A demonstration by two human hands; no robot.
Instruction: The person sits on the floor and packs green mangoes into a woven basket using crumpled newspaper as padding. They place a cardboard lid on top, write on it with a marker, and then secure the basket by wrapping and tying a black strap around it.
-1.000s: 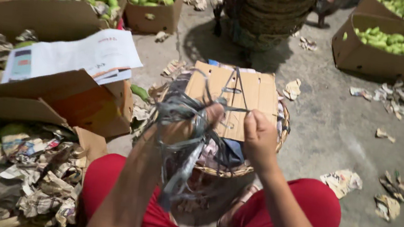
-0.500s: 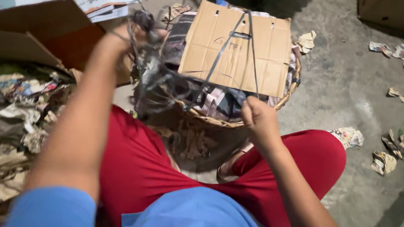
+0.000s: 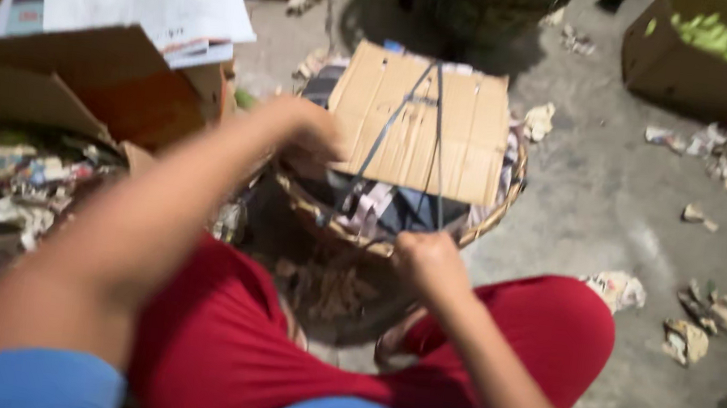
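a round woven basket [image 3: 487, 230] sits between the red-clad knees, topped by a tan cardboard sheet [image 3: 425, 130] crossed by grey strapping [image 3: 435, 122]. the left hand [image 3: 312, 136] looks closed at its left rim; the right hand [image 3: 429, 260] fists the strap at the near rim.

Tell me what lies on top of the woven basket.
A flat cardboard sheet covers the woven basket, crossed by dark straps. Crumpled paper shows at its near edge; whatever lies deeper is hidden.
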